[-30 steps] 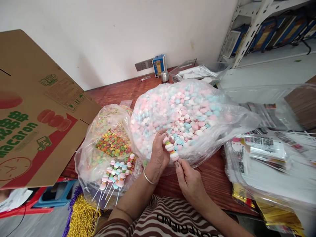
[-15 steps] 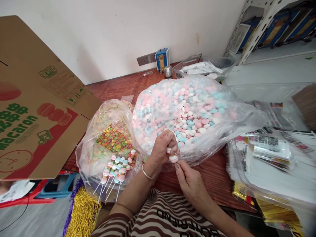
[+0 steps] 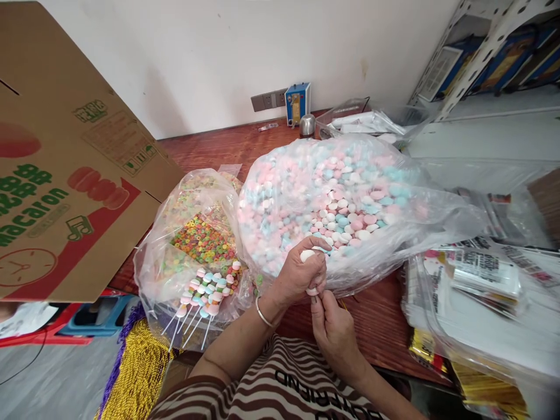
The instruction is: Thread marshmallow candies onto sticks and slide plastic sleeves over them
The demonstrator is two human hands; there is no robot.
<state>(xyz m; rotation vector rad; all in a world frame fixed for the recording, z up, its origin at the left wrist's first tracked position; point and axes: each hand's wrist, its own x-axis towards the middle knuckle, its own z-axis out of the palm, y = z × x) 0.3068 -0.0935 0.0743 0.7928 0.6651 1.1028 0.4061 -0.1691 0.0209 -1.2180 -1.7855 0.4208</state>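
My left hand (image 3: 301, 271) is closed around small marshmallow candies, with a white one (image 3: 307, 255) showing at the top of the fist and more white below. Just under it, my right hand (image 3: 336, 328) pinches the lower end of this candy skewer, touching the left; its stick is hidden by the fingers. Behind both hands lies a big clear bag (image 3: 280, 192) of pink, white and blue marshmallow candies, its opening facing me. Several finished candy skewers (image 3: 210, 291) with white sticks rest on a second bag (image 3: 153, 251) holding colourful ring-shaped pieces (image 3: 203, 239).
A large cardboard box (image 3: 65, 204) stands at the left. Clear bins with printed wrappers (image 3: 485, 274) are at the right. At the back are a small blue device (image 3: 298, 104), a metal-topped object (image 3: 307, 125) and a plastic tray (image 3: 371, 122). Gold fringe (image 3: 131, 373) hangs at lower left.
My left hand has closed further over the candies, its fingers now wrapping them. My right hand has come up against its underside. The view has shifted slightly.
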